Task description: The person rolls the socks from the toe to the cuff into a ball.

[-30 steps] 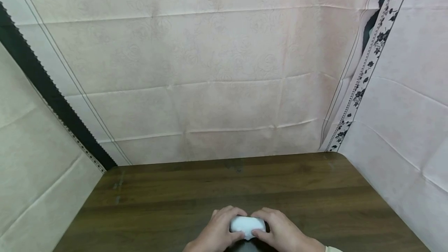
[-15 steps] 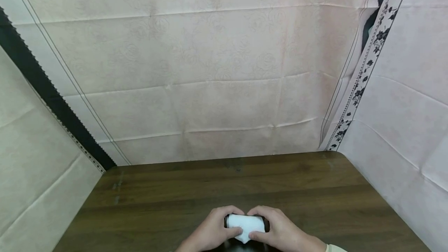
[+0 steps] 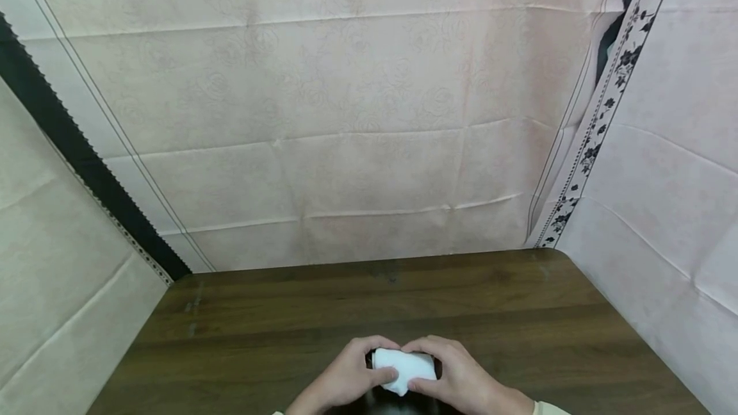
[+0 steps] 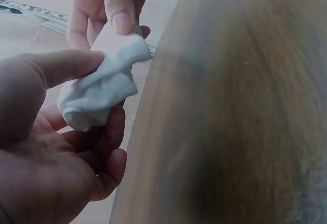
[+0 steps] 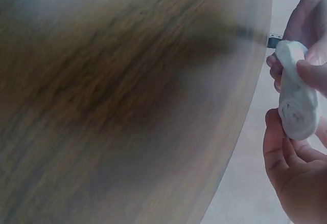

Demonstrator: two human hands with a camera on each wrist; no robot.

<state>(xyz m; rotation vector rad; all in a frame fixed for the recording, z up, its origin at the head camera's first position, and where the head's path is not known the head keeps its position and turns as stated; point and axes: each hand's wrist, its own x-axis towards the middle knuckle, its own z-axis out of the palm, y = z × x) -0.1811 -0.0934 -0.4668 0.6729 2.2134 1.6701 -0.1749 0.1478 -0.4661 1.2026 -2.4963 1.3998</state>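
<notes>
Above table (image 3: 288, 312), white cloth roll (image 3: 402, 369) pinched between 2 hands.

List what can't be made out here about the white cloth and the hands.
- Head view: most of the white cloth is hidden by the left hand and right hand.
- Wrist views: the table is blurred.
- Right wrist view: the picture's edge cuts off the right hand.

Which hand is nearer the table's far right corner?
Right. The right hand grips the white cloth on the corner's side; the left hand grips it opposite.
</notes>
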